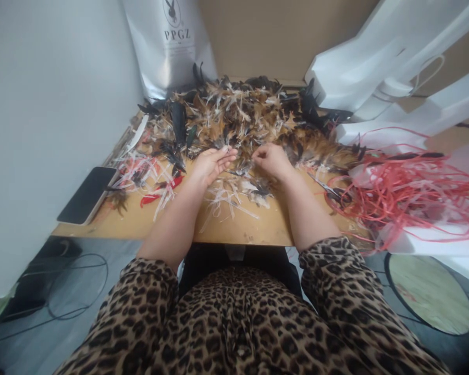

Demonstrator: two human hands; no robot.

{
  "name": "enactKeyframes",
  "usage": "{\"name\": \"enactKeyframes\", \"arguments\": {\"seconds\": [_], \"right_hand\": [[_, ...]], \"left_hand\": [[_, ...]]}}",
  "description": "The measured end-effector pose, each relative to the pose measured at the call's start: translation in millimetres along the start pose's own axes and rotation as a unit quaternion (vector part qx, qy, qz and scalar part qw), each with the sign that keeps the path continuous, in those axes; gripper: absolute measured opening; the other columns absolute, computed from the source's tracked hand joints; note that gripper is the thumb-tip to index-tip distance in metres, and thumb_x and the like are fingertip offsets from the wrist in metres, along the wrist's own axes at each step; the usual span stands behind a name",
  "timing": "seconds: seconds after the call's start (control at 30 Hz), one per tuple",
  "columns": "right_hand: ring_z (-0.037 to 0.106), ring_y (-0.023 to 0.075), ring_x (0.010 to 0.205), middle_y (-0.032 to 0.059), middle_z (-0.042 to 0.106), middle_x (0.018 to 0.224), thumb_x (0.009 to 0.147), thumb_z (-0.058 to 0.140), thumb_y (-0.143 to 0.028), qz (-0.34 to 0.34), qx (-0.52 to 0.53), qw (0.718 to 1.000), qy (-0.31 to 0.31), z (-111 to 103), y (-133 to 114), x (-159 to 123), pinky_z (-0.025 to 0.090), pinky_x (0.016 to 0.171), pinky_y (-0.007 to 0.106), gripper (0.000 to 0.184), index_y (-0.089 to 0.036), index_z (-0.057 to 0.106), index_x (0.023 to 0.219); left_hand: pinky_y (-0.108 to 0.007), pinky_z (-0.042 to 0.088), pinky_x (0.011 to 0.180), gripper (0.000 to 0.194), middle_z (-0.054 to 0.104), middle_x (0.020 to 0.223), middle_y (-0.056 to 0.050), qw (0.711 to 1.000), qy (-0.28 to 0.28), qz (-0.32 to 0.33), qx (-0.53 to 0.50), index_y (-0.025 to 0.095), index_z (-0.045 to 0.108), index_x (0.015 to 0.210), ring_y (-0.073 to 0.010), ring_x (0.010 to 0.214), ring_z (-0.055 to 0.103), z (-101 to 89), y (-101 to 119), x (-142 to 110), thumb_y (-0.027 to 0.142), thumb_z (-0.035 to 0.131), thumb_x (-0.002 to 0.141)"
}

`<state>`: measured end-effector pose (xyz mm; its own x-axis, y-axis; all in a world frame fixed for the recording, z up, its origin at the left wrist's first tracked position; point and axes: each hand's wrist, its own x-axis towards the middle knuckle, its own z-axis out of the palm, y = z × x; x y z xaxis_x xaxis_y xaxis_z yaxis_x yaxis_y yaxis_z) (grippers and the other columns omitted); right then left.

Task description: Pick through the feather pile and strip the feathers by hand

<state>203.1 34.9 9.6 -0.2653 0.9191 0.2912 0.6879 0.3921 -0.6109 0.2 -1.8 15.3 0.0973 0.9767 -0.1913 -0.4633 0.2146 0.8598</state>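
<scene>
A big heap of brown, black and white feathers (242, 117) covers the back of a small wooden table (238, 229). My left hand (213, 162) lies palm up at the heap's near edge, fingers stretched out together, with nothing visible in it. My right hand (271, 159) rests knuckles up just to the right, its fingers curled into the feathers and pinched on something I cannot make out. Loose white feather strips (226, 200) lie scattered in front of both hands.
A phone (88, 195) lies at the table's left edge. Scissors (330, 190) rest beside a tangle of red cord (406, 190) on the right. A silver bag (170, 44) stands at the back left, white bags (386, 73) at the right. Red scraps (160, 191) lie near my left forearm.
</scene>
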Motion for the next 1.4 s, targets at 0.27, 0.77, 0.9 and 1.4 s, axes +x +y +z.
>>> {"name": "enactKeyframes", "arguments": {"seconds": [0.27, 0.77, 0.9, 1.4], "right_hand": [[0.042, 0.0067, 0.048, -0.0024, 0.055, 0.053, 0.060, 0.070, -0.028, 0.103, 0.377, 0.918, 0.074, -10, -8, 4, 0.035, 0.052, 0.023, 0.016, -0.014, 0.063, 0.064], [0.050, 0.0069, 0.050, -0.0046, 0.056, 0.056, 0.052, 0.079, -0.034, 0.143, 0.570, 0.808, 0.046, 26, -45, -5, 0.041, 0.052, 0.021, 0.031, -0.016, 0.059, 0.067], [0.052, 0.0075, 0.052, -0.0042, 0.057, 0.058, 0.053, 0.078, -0.034, 0.141, 0.579, 0.802, 0.033, 30, -44, -4, 0.041, 0.051, 0.021, 0.031, -0.016, 0.057, 0.067], [0.054, 0.0083, 0.055, -0.0039, 0.060, 0.060, 0.058, 0.075, -0.032, 0.130, 0.530, 0.834, 0.080, 28, -53, -7, 0.044, 0.056, 0.022, 0.026, -0.017, 0.056, 0.068]], "left_hand": [[-0.016, 0.050, 0.061, 0.011, 0.071, 0.088, -0.010, 0.999, -0.032, -0.002, -0.001, 0.010, 0.064, 0.080, -0.0097, 0.071, 0.067, 0.7, 0, 0, 0.020, 0.064, 0.076], [-0.017, 0.050, 0.062, 0.009, 0.070, 0.096, -0.013, 0.988, -0.094, -0.106, -0.054, 0.009, 0.062, 0.086, -0.0136, 0.079, 0.068, 6.6, -1, -8, 0.014, 0.057, 0.081], [-0.017, 0.050, 0.060, 0.009, 0.070, 0.093, -0.012, 0.989, -0.098, -0.097, -0.056, 0.010, 0.063, 0.085, -0.0120, 0.075, 0.067, 5.7, 0, -7, 0.014, 0.057, 0.081], [-0.015, 0.048, 0.059, 0.008, 0.070, 0.085, -0.010, 0.994, -0.084, -0.064, -0.039, 0.007, 0.065, 0.080, -0.0079, 0.066, 0.065, 7.1, 0, -6, 0.011, 0.059, 0.079]]}}
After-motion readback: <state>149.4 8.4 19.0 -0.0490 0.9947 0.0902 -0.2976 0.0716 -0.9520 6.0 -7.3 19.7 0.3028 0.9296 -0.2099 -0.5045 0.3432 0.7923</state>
